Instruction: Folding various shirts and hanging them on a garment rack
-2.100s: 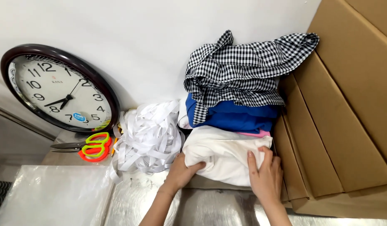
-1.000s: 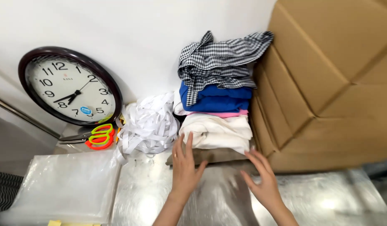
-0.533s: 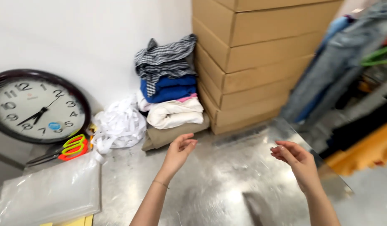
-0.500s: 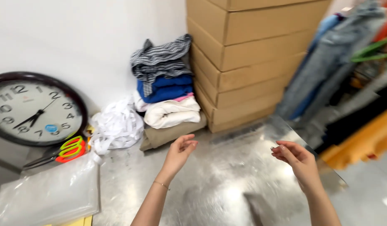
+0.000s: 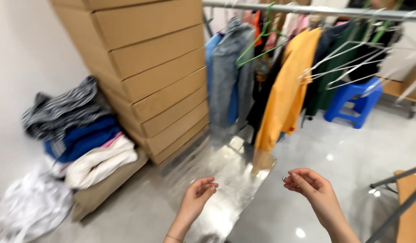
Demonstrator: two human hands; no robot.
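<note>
My left hand (image 5: 196, 200) hovers over the shiny metal table (image 5: 217, 180) with its fingers loosely curled and nothing in it. My right hand (image 5: 313, 189) is raised past the table's right corner, also empty, fingers apart and slightly bent. A stack of folded clothes (image 5: 82, 139), checked on top, then blue, pink and white, rests on the table at the far left, well away from both hands. A clothes rack (image 5: 280, 76) with a yellow garment (image 5: 289, 90) and a grey denim one (image 5: 230, 76) stands ahead of the hands.
Stacked cardboard boxes (image 5: 145, 67) stand behind the table beside the clothes pile. A crumpled white fabric heap (image 5: 28, 207) lies at the lower left. A blue plastic stool (image 5: 354, 101) stands on the floor at the right, and empty wire hangers (image 5: 351, 67) hang on the rail.
The view has swung right: the wall clock and scissors have left the frame, the clothes rack and stool have come in. Both hands came off the white folded garment and are now raised, empty.
</note>
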